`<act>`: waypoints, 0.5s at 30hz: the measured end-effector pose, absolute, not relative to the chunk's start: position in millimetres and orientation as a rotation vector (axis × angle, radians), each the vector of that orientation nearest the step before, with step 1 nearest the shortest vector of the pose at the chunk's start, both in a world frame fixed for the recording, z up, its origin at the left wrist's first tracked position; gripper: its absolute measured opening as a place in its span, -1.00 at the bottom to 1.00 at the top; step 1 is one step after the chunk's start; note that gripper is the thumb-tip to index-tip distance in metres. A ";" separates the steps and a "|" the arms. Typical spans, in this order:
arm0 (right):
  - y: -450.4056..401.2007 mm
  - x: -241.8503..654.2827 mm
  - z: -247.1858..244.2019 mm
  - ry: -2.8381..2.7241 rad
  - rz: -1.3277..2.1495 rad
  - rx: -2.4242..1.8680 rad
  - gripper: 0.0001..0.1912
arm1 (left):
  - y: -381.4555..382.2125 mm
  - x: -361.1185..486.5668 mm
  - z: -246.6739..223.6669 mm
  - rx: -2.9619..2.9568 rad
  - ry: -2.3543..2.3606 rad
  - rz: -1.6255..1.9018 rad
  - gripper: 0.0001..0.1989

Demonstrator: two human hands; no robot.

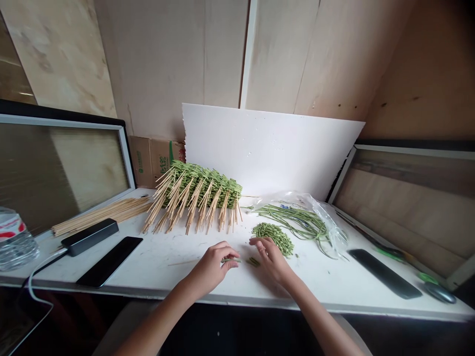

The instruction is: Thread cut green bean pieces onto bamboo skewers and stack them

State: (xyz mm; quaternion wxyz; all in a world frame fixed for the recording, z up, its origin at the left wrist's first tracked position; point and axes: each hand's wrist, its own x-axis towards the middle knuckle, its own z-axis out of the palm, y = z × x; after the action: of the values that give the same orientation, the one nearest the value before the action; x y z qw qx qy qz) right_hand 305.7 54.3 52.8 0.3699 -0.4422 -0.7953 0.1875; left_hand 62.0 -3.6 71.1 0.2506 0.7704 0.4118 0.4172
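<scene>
My left hand (217, 262) is closed round a thin bamboo skewer (181, 262), whose bare end points left. A green stem piece (233, 260), like cut garlic scape, shows at its fingertips on the right. My right hand (270, 257) has its fingers apart beside the heap of cut garlic scape pieces (274, 235), with nothing visible in it. A few loose pieces (254, 262) lie on the table between both hands. Behind the left hand is a stack of loaded skewers (204, 185), green pieces at the back and bare sticks towards me.
Long uncut scapes (293, 217) lie on a clear plastic bag (330, 222). Bare skewers (104, 215), a black box (91, 236), a phone (109, 262) and a water bottle (17, 240) are at left. A dark flat object (386, 273) and a mouse (440, 291) are at right. White board (267, 148) stands behind.
</scene>
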 end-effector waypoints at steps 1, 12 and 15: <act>54.9 306.0 53.2 -2.011 0.474 -1.125 -0.46 | -3.9 61.8 71.8 2.094 1.119 1.135 -0.87; 58.3 308.9 50.5 -1.979 0.422 -1.117 -0.47 | -0.1 54.9 72.0 2.079 1.173 1.128 -0.87; 52.3 304.6 54.6 -1.963 0.528 -1.102 -0.49 | 3.2 53.9 68.5 2.084 1.201 1.142 -0.84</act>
State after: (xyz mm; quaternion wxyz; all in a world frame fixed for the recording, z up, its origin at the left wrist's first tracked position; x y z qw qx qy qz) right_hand 304.6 52.3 54.6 0.4029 -0.4363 -0.7769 0.2089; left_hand 53.9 3.2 68.5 0.2371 0.7603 0.4383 0.4167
